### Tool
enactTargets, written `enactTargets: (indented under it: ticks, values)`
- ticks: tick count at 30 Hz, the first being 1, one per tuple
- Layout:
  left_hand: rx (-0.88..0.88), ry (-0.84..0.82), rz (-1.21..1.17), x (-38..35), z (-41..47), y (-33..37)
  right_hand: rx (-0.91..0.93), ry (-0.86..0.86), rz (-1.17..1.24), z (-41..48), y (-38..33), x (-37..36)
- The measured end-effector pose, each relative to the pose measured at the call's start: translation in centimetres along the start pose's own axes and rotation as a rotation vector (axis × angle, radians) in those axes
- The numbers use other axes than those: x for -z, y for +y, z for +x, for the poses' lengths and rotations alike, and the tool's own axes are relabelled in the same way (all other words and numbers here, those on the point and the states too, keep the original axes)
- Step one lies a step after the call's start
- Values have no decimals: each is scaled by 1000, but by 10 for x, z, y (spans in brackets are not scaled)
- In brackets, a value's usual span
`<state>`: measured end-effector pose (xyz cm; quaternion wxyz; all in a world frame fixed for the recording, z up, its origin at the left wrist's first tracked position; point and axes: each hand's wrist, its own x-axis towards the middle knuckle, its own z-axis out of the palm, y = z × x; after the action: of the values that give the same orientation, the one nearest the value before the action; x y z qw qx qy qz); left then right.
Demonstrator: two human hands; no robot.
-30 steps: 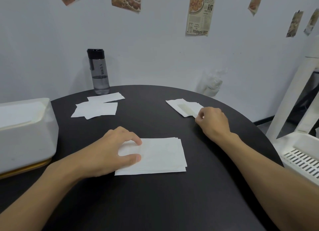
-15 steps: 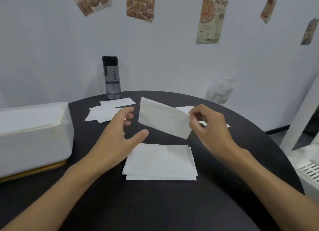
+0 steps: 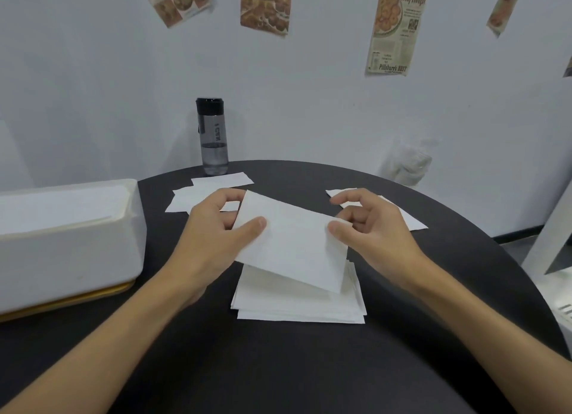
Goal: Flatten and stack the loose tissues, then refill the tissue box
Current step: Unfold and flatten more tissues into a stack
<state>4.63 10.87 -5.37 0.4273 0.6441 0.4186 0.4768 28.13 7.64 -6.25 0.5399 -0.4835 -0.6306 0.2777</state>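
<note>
A white folded tissue (image 3: 294, 240) hangs in the air just above the stack of flat tissues (image 3: 297, 302) in the middle of the black table (image 3: 278, 367). My left hand (image 3: 213, 237) pinches its left edge between thumb and fingers. My right hand (image 3: 371, 228) pinches its right edge the same way. The white tissue box (image 3: 68, 243) stands at the left with its top open and tissues inside. Loose tissues lie at the back left (image 3: 192, 194) and at the back right (image 3: 408, 218).
A grey water bottle (image 3: 213, 138) with a black cap stands at the table's far edge against the wall. A white rack (image 3: 554, 252) stands off the table's right side. Paper clippings hang on the wall.
My right hand lifted one tissue from the back-right pile and brought it over the stack. My left hand left the stack and took hold of the tissue's left edge.
</note>
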Motion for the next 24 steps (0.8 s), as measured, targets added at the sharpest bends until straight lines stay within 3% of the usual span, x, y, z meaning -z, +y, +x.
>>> enactTargets:
  ticks: [4,10,16,21,24]
  values:
    - [-21,-86,133,4,4,-10,-52,-30,-1,2,4,6]
    - [-216,-141,545,6,2,-17,-129,-259,-351,-4,10,4]
    - [-139,-602,796,-2,-11,-12,-128,-229,-368,-2,13,2]
    - [-131,-605,788,0,-9,-12,-183,-175,-249,0,16,0]
    - [-110,-632,860,0,-10,-11,-168,-222,-303,0,15,0]
